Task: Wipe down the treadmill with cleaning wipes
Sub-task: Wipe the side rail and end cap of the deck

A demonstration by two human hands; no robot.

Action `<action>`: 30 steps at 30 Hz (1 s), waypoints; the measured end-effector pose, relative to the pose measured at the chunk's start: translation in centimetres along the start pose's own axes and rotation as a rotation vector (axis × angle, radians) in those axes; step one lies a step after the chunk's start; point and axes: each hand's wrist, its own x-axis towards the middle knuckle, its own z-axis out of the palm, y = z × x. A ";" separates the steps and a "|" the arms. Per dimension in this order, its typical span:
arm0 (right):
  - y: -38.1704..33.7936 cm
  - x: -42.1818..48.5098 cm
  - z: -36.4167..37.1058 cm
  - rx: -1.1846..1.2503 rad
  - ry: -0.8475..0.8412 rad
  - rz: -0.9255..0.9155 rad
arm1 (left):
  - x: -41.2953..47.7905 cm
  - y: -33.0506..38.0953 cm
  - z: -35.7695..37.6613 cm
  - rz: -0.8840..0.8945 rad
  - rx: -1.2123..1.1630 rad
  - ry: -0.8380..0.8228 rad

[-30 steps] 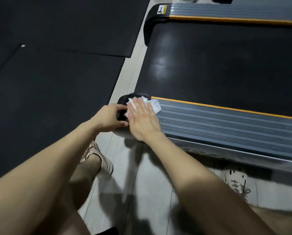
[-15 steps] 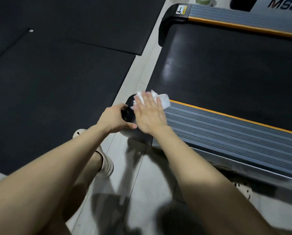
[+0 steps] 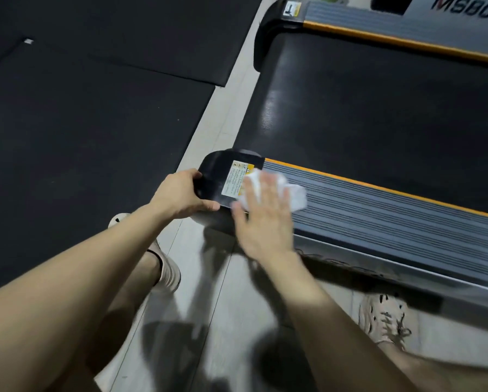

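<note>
Right hand (image 3: 265, 219) flat on the wipe (image 3: 295, 193) at the near rear corner of the treadmill (image 3: 392, 219); left hand (image 3: 180, 193) grips the end cap (image 3: 215, 171).

Right hand: fingers straight and spread, slightly blurred, pressing the crumpled white wipe onto the ribbed grey side rail (image 3: 407, 210), just where the rail meets the black end cap. Left hand: fingers curled over the cap's outer edge, thumb along its near side. An orange strip borders the rail against the black belt (image 3: 378, 108). A bare strip of pale floor (image 3: 225, 108) runs between the treadmill's end and the black mats (image 3: 81, 123) to the left. A white and yellow sticker (image 3: 237, 179) on the cap is partly covered by the wipe, print too small to read. Lettering (image 3: 463, 8) on the far side reads "MS80".
</note>
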 end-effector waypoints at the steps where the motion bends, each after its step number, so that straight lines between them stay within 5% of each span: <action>1: -2.6 0.6 0.7 0.035 -0.030 -0.058 | 0.0 0.2 -0.2 -0.002 0.021 -0.014; 4: -3.0 0.4 0.3 0.072 -0.090 -0.102 | 0.2 1.0 -0.4 -0.004 0.105 -0.063; 7: 4.8 -4.2 -2.1 0.054 -0.049 -0.088 | 0.9 2.0 -0.8 -0.020 0.207 -0.086; 11: 19.6 -10.5 -6.4 -0.056 0.012 0.324 | 1.2 3.9 -0.8 0.052 0.346 -0.044; 14: 20.7 -11.3 -6.9 -0.047 0.070 0.572 | 0.5 5.0 0.2 0.133 0.424 0.000; 17: 11.9 -9.2 -3.8 -0.050 0.078 0.135 | -0.5 5.0 1.5 0.198 0.510 0.040; 20: 3.3 -8.7 -3.3 0.221 -0.272 -0.273 | -1.4 4.9 2.1 0.223 0.544 0.006; 23: 2.4 -11.6 -3.8 0.267 -0.471 -0.405 | -2.3 6.9 1.3 0.276 0.601 -0.075; 26: 8.2 -14.6 -5.1 0.372 -0.453 -0.155 | -2.8 9.1 0.9 0.337 0.632 -0.094; 30: 16.2 -14.5 -9.1 0.589 -0.146 0.373 | -3.4 10.5 1.8 0.376 0.627 -0.084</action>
